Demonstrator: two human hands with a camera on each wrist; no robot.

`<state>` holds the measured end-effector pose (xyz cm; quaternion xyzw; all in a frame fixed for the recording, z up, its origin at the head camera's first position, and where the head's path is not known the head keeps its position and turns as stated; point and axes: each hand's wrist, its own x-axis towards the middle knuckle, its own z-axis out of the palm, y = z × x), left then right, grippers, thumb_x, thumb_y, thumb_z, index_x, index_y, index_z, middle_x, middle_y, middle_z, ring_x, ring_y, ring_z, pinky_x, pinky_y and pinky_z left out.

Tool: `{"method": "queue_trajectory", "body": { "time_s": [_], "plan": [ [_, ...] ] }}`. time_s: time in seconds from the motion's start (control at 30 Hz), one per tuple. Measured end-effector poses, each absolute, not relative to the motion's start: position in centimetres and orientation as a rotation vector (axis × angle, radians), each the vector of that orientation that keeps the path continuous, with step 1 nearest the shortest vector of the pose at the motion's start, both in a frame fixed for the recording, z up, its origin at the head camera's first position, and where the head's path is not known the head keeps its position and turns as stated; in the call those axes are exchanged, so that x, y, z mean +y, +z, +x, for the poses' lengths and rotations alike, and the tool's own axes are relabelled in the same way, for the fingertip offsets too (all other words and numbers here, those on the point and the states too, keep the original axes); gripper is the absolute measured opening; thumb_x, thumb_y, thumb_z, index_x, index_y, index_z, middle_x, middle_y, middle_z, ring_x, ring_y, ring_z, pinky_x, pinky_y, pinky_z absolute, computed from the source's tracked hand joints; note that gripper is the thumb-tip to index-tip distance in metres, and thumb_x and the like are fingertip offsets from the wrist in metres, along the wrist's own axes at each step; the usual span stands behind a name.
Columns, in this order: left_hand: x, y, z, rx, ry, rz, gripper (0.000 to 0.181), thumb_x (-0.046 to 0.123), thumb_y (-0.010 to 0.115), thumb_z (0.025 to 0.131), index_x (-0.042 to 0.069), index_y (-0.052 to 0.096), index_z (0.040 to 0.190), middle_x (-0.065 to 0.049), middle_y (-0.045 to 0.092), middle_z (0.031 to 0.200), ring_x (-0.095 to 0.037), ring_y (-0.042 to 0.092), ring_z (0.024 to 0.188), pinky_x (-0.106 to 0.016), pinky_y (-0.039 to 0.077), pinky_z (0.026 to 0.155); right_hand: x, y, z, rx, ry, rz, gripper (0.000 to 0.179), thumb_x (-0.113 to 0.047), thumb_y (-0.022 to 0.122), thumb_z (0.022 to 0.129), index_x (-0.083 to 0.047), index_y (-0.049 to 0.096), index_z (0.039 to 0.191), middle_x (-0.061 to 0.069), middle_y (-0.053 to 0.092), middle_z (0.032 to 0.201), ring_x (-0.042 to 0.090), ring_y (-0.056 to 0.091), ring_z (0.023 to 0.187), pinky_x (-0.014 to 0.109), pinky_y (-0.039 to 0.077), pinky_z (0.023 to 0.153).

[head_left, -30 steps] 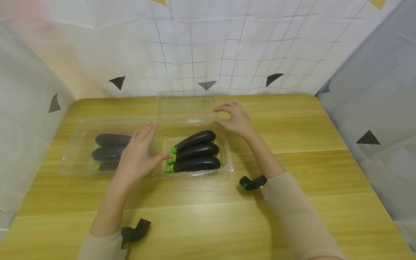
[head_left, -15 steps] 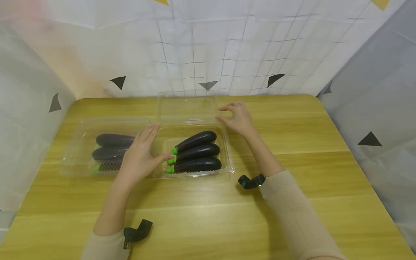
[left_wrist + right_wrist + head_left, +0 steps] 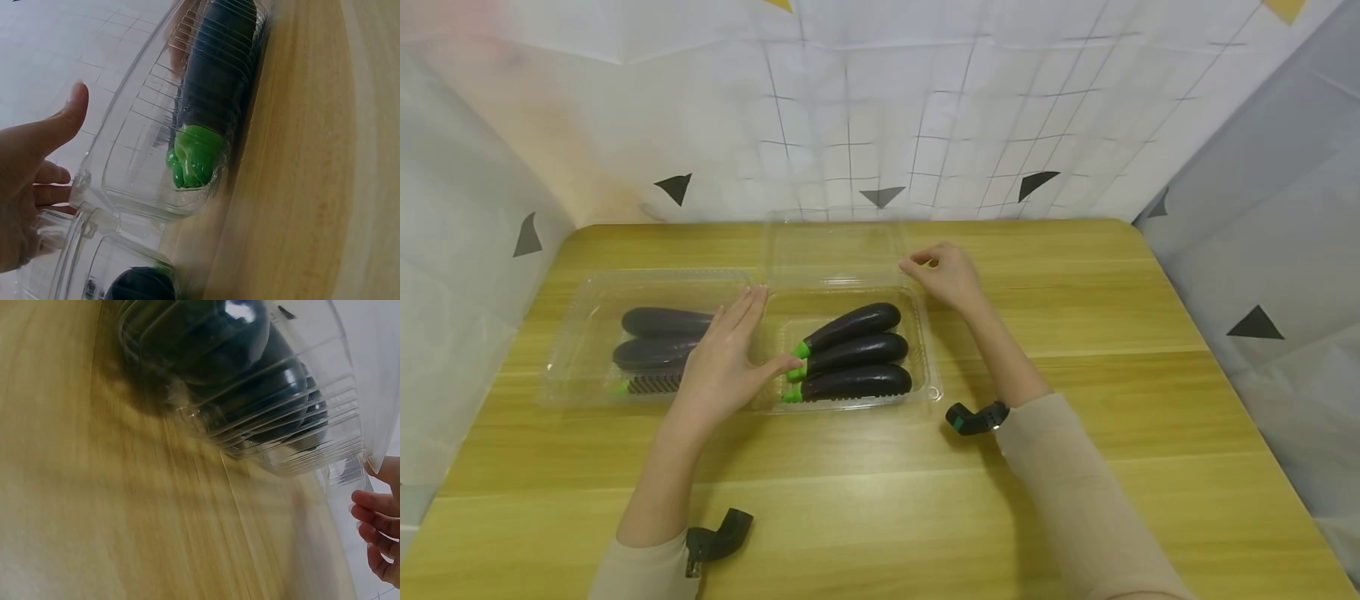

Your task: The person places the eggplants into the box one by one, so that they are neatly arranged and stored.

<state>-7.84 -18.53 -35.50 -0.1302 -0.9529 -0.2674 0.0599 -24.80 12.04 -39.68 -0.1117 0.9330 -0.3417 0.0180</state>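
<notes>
Three dark eggplants with green stems (image 3: 853, 350) lie side by side in a clear plastic container (image 3: 934, 367) whose transparent lid (image 3: 835, 250) is folded back behind it. My right hand (image 3: 951, 273) is at the lid's right edge, thumb and forefinger pinching it; in the right wrist view the fingers (image 3: 375, 519) stand around the lid's corner. My left hand (image 3: 718, 358) lies with straight fingers over the container's left edge, thumb spread toward the stems. In the left wrist view a green stem (image 3: 197, 156) shows through the ribbed wall.
A second clear container (image 3: 568, 333), covered, stands against the left side of the first, with eggplants (image 3: 655, 354) inside, partly hidden by my left hand. Both stand on a wooden table (image 3: 880, 492). A white curtain (image 3: 880, 100) hangs behind the table's back edge.
My right hand's thumb and forefinger have come together at the lid's right edge, where they were apart before. My left hand has barely moved. Lid and eggplants look unchanged.
</notes>
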Motion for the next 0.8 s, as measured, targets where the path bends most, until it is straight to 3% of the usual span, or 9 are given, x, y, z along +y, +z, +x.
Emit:
{"method": "queue_trajectory", "body": {
  "time_s": [0.57,0.8],
  "plan": [
    [-18.5,-35.4,-7.8,-2.932,-0.849,-0.309,0.1,0.049,0.074,0.08,0.007,0.022,0.153,-0.016,0.024,0.156,-0.032,0.019,0.144,-0.049,0.012,0.118,11.5,-39.4,-23.7,2.814,-1.49,-0.13,0.035,-0.027,0.076,0.084,-0.004,0.068,0.109,0.008,0.065,0.109,0.023,0.057,0.102,0.034,0.05,0.084],
    [-18.5,-35.0,-8.0,-2.943,-0.892,-0.255,0.091,0.049,0.068,0.085,0.016,0.019,0.155,-0.015,0.024,0.156,-0.039,0.022,0.142,-0.059,0.018,0.113,11.4,-39.5,-23.3,2.823,-1.631,-0.138,0.024,-0.017,0.077,0.083,-0.001,0.067,0.098,0.008,0.069,0.101,0.022,0.059,0.091,0.032,0.047,0.082]
  ]
}}
